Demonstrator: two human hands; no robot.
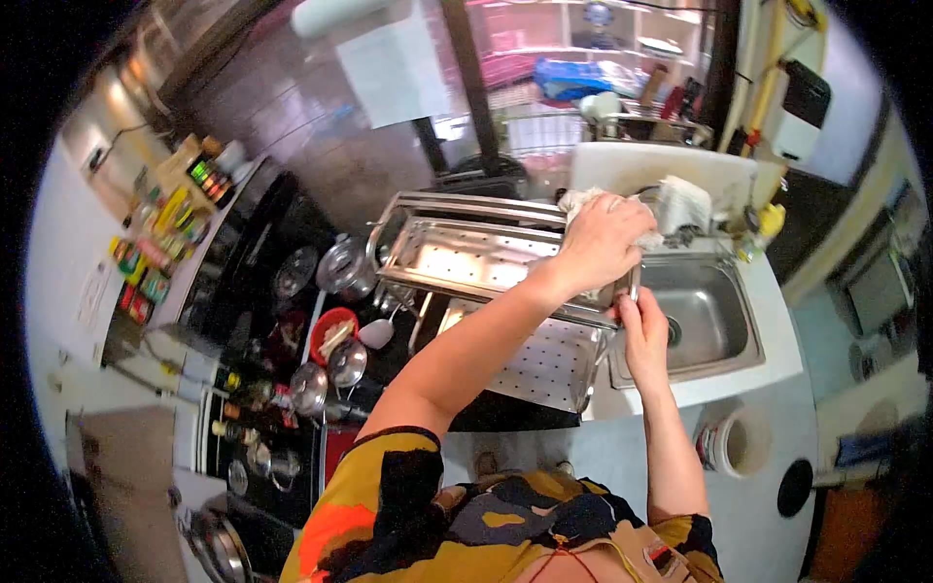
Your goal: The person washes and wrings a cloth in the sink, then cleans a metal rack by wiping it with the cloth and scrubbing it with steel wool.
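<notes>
A two-tier stainless steel dish rack (pixel 457 255) with perforated trays stands on the counter left of the sink. My left hand (pixel 604 238) reaches across its upper tier, closed over a crumpled white cloth (pixel 580 198) at the rack's right end. Part of that cloth is hidden under my fingers. Lower down, my right hand (pixel 641 325) grips the metal frame at the same end, fingers wrapped round it. The lower perforated tray (pixel 549 367) shows beneath my left forearm.
The steel sink (pixel 709 316) lies right of the rack, with another white cloth (pixel 684 202) behind it. A glass pot (pixel 346 267), a red bowl (pixel 333 330) and metal lids sit left of the rack. A white bucket (pixel 734 442) stands on the floor at right.
</notes>
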